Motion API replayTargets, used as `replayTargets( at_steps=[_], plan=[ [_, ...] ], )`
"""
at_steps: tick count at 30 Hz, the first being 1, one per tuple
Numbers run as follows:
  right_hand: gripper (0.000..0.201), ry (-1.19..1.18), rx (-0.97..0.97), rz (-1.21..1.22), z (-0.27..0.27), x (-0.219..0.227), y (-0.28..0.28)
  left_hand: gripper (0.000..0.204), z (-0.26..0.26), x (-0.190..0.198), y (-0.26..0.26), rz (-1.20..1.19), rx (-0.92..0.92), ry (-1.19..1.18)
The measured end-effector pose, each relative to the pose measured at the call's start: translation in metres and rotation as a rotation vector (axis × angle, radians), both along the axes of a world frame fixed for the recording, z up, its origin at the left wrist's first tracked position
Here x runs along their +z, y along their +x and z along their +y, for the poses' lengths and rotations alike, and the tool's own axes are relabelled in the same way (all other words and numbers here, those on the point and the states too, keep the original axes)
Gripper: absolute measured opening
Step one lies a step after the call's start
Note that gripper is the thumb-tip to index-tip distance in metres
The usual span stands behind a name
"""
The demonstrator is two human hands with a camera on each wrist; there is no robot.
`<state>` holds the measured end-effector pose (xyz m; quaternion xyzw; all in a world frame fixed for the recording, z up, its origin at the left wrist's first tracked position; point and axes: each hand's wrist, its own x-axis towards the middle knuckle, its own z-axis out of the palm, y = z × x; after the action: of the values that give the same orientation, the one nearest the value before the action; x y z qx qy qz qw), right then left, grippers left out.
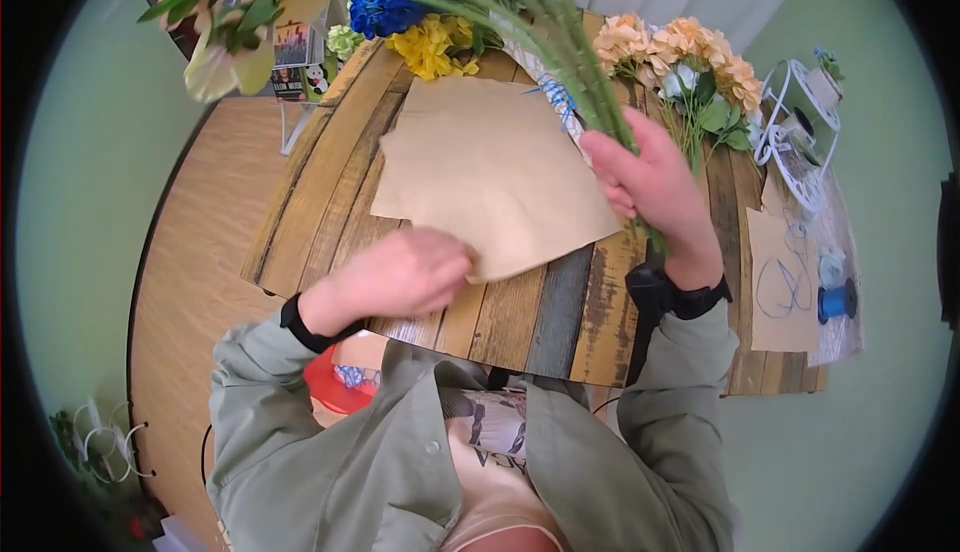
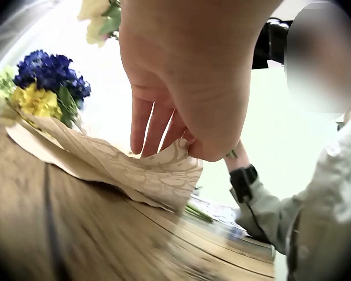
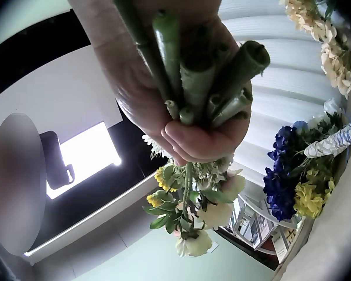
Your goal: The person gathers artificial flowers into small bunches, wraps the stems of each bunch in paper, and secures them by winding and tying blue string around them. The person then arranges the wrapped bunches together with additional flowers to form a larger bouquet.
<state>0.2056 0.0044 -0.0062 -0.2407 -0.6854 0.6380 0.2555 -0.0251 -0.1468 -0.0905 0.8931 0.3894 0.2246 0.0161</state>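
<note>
A sheet of brown wrapping paper (image 1: pixel 490 162) lies on the wooden table. My left hand (image 1: pixel 410 270) pinches its near edge between thumb and fingers; the left wrist view shows the lifted paper corner (image 2: pixel 172 170) with a pale pattern on one face. Above the table's right side, my right hand (image 1: pixel 655 177) grips a bunch of green flower stems (image 1: pixel 585 62), slanting up to the left. The cut stem ends (image 3: pixel 196 76) stick out of the fist in the right wrist view, and cream blossoms (image 3: pixel 213 213) hang at the bunch's far end.
Blue flowers (image 1: pixel 395 12) and yellow flowers (image 1: pixel 435 44) lie behind the paper, with a white-wrapped handle tied in blue string (image 1: pixel 556 97). Peach flowers (image 1: pixel 690 52) are at the back right. A white wire stand (image 1: pixel 800 142) and a blue ribbon spool (image 1: pixel 836 302) are farther right.
</note>
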Motion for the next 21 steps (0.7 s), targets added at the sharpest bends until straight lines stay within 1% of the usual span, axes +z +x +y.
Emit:
replayTargets(
  at_steps=[1, 3, 4, 5, 6, 8, 9, 11, 12, 13, 15, 16, 18, 19, 21],
  plan=[
    [0.02, 0.012, 0.027, -0.052, -0.004, -0.004, -0.003, 0.021, -0.005, -0.004, 0.01, 0.03, -0.062, -0.031],
    [0.023, -0.051, 0.051, -0.08, -0.01, -0.018, -0.009, 0.021, -0.017, -0.012, 0.024, 0.066, -0.108, -0.07],
    [0.025, 0.003, 0.085, -0.194, -0.013, -0.027, -0.012, 0.02, -0.021, -0.016, 0.03, 0.104, -0.146, -0.105],
    [0.027, 0.055, 0.123, -0.309, -0.017, -0.038, -0.016, 0.02, -0.023, -0.019, 0.036, 0.097, -0.149, -0.115],
    [0.027, 0.044, 0.126, -0.315, -0.025, -0.052, -0.019, 0.019, -0.026, -0.022, 0.041, 0.048, -0.148, -0.064],
    [0.032, 0.072, 0.162, -0.416, -0.045, -0.079, -0.022, 0.018, -0.032, -0.031, 0.052, -0.007, -0.108, 0.001],
    [0.032, 0.064, 0.169, -0.418, -0.051, -0.089, -0.022, 0.018, -0.035, -0.036, 0.059, -0.01, -0.104, -0.007],
    [0.033, -0.074, 0.222, -0.393, -0.06, -0.105, -0.022, 0.019, -0.041, -0.044, 0.072, -0.057, -0.052, -0.036],
    [0.031, -0.061, 0.215, -0.413, -0.06, -0.11, -0.022, 0.022, -0.042, -0.045, 0.076, -0.107, -0.059, -0.134],
    [0.031, -0.065, 0.221, -0.416, -0.057, -0.117, -0.022, 0.022, -0.042, -0.044, 0.074, -0.111, -0.054, -0.138],
    [0.027, -0.278, 0.218, -0.373, -0.051, -0.127, -0.019, 0.033, -0.035, -0.036, 0.064, -0.211, -0.184, -0.358],
    [0.027, -0.28, 0.225, -0.372, -0.051, -0.127, -0.02, 0.033, -0.032, -0.028, 0.055, -0.21, -0.177, -0.36],
    [0.023, -0.404, 0.208, -0.284, -0.053, -0.127, -0.017, 0.052, -0.03, -0.013, 0.038, 0.071, -0.066, -0.204],
    [0.023, -0.412, 0.197, -0.284, -0.053, -0.127, -0.016, 0.052, -0.033, -0.016, 0.035, 0.069, -0.079, -0.21],
    [0.022, -0.388, 0.205, -0.284, -0.051, -0.128, -0.016, 0.061, -0.036, -0.024, 0.033, 0.165, 0.045, -0.228]
  ],
)
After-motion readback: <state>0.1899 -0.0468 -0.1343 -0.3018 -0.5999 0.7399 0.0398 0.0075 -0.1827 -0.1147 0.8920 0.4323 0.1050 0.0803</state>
